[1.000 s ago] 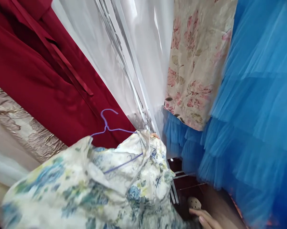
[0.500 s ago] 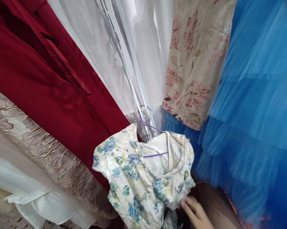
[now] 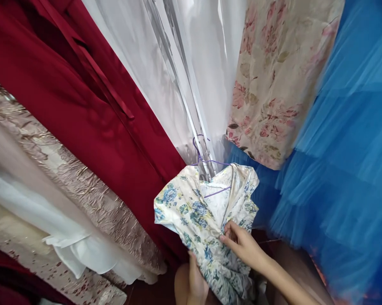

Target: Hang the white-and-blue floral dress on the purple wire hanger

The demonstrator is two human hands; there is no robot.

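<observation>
A white dress (image 3: pixel 191 216) with blue flowers and green leaves hangs on a thin purple hanger (image 3: pixel 206 160), in the lower middle of the head view. My right hand (image 3: pixel 242 245) pinches the front of the dress just below its neckline, thumb and fingers closed on the cloth. Lower down, my left hand (image 3: pixel 197 279) grips the dress's left edge, thumb up along the front; its other fingers are mostly hidden. The lower part of the dress bunches between both hands.
Around the dress hang a red garment (image 3: pixel 114 140), a beige one with pink flowers (image 3: pixel 273 84) and a blue tulle one (image 3: pixel 346 140). White metal rails (image 3: pixel 181 76) run down behind the hanger. Crinkled pinkish cloth (image 3: pixel 79 169) and a white ruffle (image 3: pixel 83 250) hang at left.
My right hand has moved from the dress's right side to the front below the neckline. My left hand has come into view at its left edge. The neckline now lies narrower and straighter.
</observation>
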